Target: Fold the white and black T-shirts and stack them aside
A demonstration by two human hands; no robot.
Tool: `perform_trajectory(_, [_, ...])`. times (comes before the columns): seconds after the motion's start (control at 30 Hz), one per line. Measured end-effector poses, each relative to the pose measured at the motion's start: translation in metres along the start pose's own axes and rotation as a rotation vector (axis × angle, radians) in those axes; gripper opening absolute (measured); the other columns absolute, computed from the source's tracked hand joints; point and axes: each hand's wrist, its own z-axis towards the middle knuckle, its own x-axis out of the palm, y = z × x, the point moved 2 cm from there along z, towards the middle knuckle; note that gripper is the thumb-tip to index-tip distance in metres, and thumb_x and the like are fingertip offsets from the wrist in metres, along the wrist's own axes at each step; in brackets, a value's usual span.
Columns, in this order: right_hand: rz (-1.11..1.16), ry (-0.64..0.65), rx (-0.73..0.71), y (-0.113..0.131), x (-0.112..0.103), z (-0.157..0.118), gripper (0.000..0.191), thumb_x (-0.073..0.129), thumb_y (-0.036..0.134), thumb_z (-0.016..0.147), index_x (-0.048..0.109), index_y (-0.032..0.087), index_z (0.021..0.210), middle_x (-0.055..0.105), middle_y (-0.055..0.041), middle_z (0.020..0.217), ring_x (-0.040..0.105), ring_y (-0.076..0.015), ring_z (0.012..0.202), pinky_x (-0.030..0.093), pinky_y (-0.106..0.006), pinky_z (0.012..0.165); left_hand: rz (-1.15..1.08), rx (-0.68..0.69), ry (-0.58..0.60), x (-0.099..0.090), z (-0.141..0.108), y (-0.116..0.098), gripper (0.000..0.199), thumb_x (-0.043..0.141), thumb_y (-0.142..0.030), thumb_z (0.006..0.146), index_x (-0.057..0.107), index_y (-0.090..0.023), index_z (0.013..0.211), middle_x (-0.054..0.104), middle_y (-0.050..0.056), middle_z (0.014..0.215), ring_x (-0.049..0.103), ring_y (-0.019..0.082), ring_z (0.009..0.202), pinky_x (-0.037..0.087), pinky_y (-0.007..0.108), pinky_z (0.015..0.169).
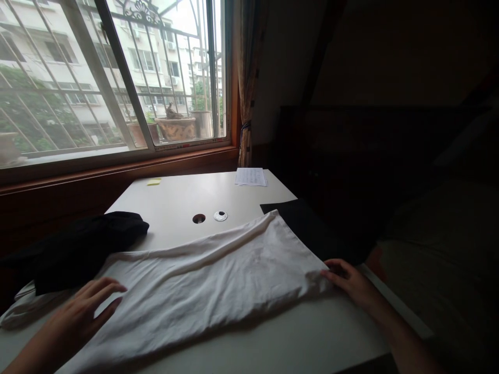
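Note:
A long white cloth [218, 280] lies spread across the white table [179, 197], with wrinkles and a fold running along its far side. At its right end, my right hand [346, 280] pinches the near corner between thumb and fingers. My left hand [91, 309] hovers over or rests at the cloth's left part, thumb and fingers apart, holding nothing. Dark fabric [307, 223] lies beyond the cloth's right end, partly covered by it.
Black clothing [86, 244] is heaped at the left, above some pale fabric [27, 311]. Papers [251, 176] and a yellow note [154, 182] lie at the far edge. A round hole [198, 218] and a round cover [220, 215] are mid-table.

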Motion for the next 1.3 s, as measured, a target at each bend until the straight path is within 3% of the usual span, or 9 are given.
perform_trajectory(0.1, [0.027, -0.034, 0.003, -0.002, 0.002, -0.005, 0.051, 0.075, 0.060, 0.065, 0.071, 0.023, 0.100, 0.072, -0.0068, 0.091, 0.070, -0.0287, 0.088, 0.056, -0.036, 0.075, -0.023, 0.054, -0.019, 0.013, 0.060, -0.022, 0.032, 0.055, -0.052, 0.096, 0.072, -0.031, 0.113, 0.070, 0.005, 0.117, 0.064, 0.026, 0.111, 0.051, 0.039, 0.101])
perform_trajectory(0.17, [0.009, -0.011, 0.010, -0.003, 0.004, -0.008, 0.048, 0.075, 0.061, 0.066, 0.072, 0.023, 0.097, 0.073, -0.0070, 0.093, 0.070, -0.0294, 0.090, 0.056, -0.036, 0.078, -0.028, 0.079, -0.013, 0.030, 0.094, -0.032, 0.034, 0.053, -0.051, 0.097, 0.071, -0.030, 0.117, 0.069, 0.006, 0.120, 0.062, 0.026, 0.110, 0.051, 0.040, 0.099])
perform_trajectory(0.33, [-0.100, 0.051, 0.001, 0.007, 0.009, -0.011, 0.047, 0.073, 0.065, 0.067, 0.073, 0.025, 0.093, 0.073, -0.0051, 0.088, 0.069, -0.0292, 0.087, 0.054, -0.036, 0.075, -0.076, 0.110, 0.034, 0.071, 0.142, -0.035, 0.037, 0.052, -0.051, 0.097, 0.072, -0.026, 0.116, 0.069, 0.009, 0.113, 0.062, 0.026, 0.100, 0.049, 0.043, 0.097])
perform_trajectory(0.5, [-0.217, 0.105, -0.100, 0.025, -0.006, -0.011, 0.051, 0.060, 0.074, 0.075, 0.063, 0.025, 0.062, 0.062, -0.0030, 0.074, 0.061, -0.0231, 0.072, 0.050, -0.033, 0.068, -0.160, 0.086, 0.042, 0.088, 0.148, -0.022, 0.037, 0.050, -0.054, 0.096, 0.070, -0.023, 0.090, 0.068, 0.007, 0.094, 0.061, 0.023, 0.087, 0.051, 0.037, 0.083])
perform_trajectory(0.7, [-0.212, 0.136, -0.155, 0.021, -0.024, -0.015, 0.044, 0.061, 0.069, 0.079, 0.066, 0.026, 0.067, 0.065, -0.0047, 0.082, 0.064, -0.0259, 0.083, 0.052, -0.036, 0.080, -0.211, 0.081, 0.045, 0.089, 0.145, -0.006, 0.035, 0.050, -0.052, 0.095, 0.068, -0.022, 0.087, 0.066, 0.006, 0.088, 0.060, 0.021, 0.083, 0.050, 0.032, 0.079])
perform_trajectory(0.77, [-0.166, 0.112, -0.104, 0.014, -0.019, -0.016, 0.040, 0.067, 0.066, 0.075, 0.071, 0.027, 0.083, 0.069, -0.0056, 0.091, 0.067, -0.0273, 0.090, 0.053, -0.036, 0.082, -0.215, 0.084, 0.052, 0.089, 0.145, -0.004, 0.036, 0.051, -0.052, 0.095, 0.069, -0.022, 0.088, 0.067, 0.007, 0.090, 0.060, 0.021, 0.083, 0.050, 0.032, 0.080])
perform_trajectory(0.9, [-0.051, 0.021, -0.012, 0.006, -0.005, -0.016, 0.054, 0.073, 0.061, 0.070, 0.069, 0.025, 0.110, 0.072, -0.0072, 0.098, 0.069, -0.0282, 0.091, 0.056, -0.035, 0.077, -0.212, 0.076, 0.055, 0.090, 0.145, -0.002, 0.040, 0.050, -0.057, 0.095, 0.071, -0.023, 0.090, 0.069, 0.007, 0.092, 0.060, 0.022, 0.086, 0.050, 0.033, 0.081])
perform_trajectory(1.13, [-0.100, 0.014, 0.013, 0.019, -0.003, -0.019, 0.042, 0.075, 0.060, 0.067, 0.070, 0.023, 0.087, 0.073, -0.0070, 0.093, 0.070, -0.0285, 0.090, 0.055, -0.033, 0.078, -0.210, 0.116, 0.013, 0.096, 0.143, 0.005, 0.041, 0.051, -0.058, 0.097, 0.071, -0.023, 0.092, 0.067, 0.005, 0.092, 0.060, 0.021, 0.085, 0.051, 0.032, 0.079])
perform_trajectory(1.3, [-0.185, 0.133, -0.027, 0.028, 0.001, -0.020, 0.043, 0.073, 0.064, 0.069, 0.068, 0.023, 0.080, 0.070, -0.0059, 0.097, 0.067, -0.0272, 0.089, 0.053, -0.032, 0.081, -0.234, 0.157, -0.008, 0.099, 0.143, 0.010, 0.036, 0.054, -0.055, 0.097, 0.071, -0.023, 0.093, 0.066, 0.005, 0.091, 0.061, 0.020, 0.084, 0.050, 0.031, 0.077])
